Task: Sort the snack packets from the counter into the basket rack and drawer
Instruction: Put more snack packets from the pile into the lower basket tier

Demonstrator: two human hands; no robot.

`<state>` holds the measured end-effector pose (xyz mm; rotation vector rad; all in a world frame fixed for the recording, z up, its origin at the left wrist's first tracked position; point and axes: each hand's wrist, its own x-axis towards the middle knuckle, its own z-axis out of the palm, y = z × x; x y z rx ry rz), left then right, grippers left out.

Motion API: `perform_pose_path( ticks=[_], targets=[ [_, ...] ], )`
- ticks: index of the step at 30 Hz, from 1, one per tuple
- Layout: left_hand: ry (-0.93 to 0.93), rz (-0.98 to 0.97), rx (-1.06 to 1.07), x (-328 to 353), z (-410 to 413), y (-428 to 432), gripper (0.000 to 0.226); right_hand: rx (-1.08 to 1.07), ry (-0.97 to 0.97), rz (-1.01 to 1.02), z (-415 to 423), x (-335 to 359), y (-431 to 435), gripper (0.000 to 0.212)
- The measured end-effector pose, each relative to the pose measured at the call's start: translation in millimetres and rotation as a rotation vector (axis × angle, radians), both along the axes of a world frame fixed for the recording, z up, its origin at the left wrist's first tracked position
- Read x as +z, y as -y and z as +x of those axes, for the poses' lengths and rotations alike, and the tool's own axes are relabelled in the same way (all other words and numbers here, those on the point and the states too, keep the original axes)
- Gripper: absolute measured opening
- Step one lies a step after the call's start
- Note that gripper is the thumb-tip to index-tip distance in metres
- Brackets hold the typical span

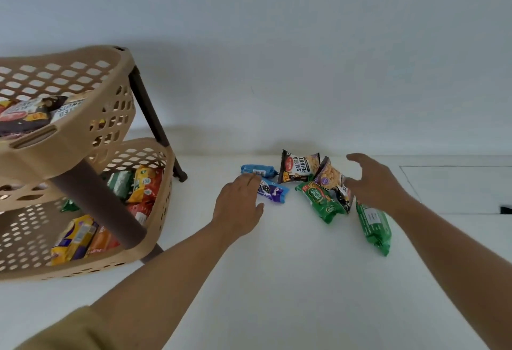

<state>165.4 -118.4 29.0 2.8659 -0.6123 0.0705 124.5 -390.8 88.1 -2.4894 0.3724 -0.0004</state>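
Note:
Several snack packets lie in a loose pile on the white counter (pixel 291 266): a blue packet (pixel 257 170), a purple-blue packet (pixel 273 191), a black salted peanut packet (pixel 299 166), a purple nut packet (pixel 331 176) and two green packets (pixel 321 201) (pixel 374 227). My left hand (pixel 238 205) hovers open over the blue and purple-blue packets, its fingers touching or just above them. My right hand (pixel 374 180) is open with fingers spread above the purple and green packets, holding nothing. The tan basket rack (pixel 83 139) stands at the left.
The rack's upper basket (pixel 69 78) holds dark packets; the lower basket (pixel 155 211) holds green, yellow, orange and purple ones. Dark brown legs (pixel 149 111) hold the tiers. A white wall rises behind the counter. A thin outlined panel (pixel 457 189) shows at the right.

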Motion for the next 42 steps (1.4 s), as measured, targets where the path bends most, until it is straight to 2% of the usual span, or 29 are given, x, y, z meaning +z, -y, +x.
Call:
perform_pose_path(
  ticks=[8, 12, 16, 20, 23, 27, 29, 33, 37, 40, 42],
  targets=[
    [-0.063, 0.136, -0.075, -18.3, 29.1, 11.1, 0.068, 0.132, -0.245, -0.03, 38.7, -14.6, 26.1, 0.081],
    [0.003, 0.138, -0.048, -19.1, 29.7, 15.3, 0.062, 0.151, -0.256, -0.037, 42.1, -23.4, 25.2, 0.084],
    [-0.101, 0.118, 0.026, -19.7, 29.2, 15.8, 0.047, 0.185, -0.225, -0.045, 44.5, -29.3, 24.8, 0.082],
    [-0.211, -0.027, 0.112, -21.2, 25.7, 11.8, 0.043, 0.18, -0.218, -0.069, 46.3, -33.1, 25.1, 0.082],
    [-0.325, -0.257, 0.217, -16.0, 17.4, 11.8, 0.041, 0.184, -0.245, -0.152, 45.4, -33.0, 23.8, 0.079],
    [-0.384, -0.778, 0.34, 2.5, -17.3, 3.7, 0.034, 0.163, -0.151, -0.2, 40.0, -30.8, 23.0, 0.044],
    [-0.404, -0.907, 0.381, 14.8, -42.0, -5.2, 0.031, 0.112, -0.072, -0.179, 38.2, -32.7, 25.8, 0.031],
    [-0.505, -1.029, 0.458, 25.4, -83.2, -28.6, 0.027, 0.007, 0.037, -0.186, 35.9, -34.4, 30.5, 0.028],
    [-0.685, -1.156, 0.491, 26.0, -115.2, -55.0, 0.031, -0.035, 0.25, -0.116, 26.5, -16.2, 22.3, 0.024],
    [-0.756, -1.231, 0.542, 26.1, -141.7, -75.6, 0.041, -0.033, 0.386, -0.119, 1.5, 4.5, 5.4, 0.026],
    [-0.78, -1.273, 0.603, 22.7, -163.3, -90.3, 0.039, -0.045, 0.423, -0.062, -27.1, 16.6, -12.4, 0.026]
  ],
)
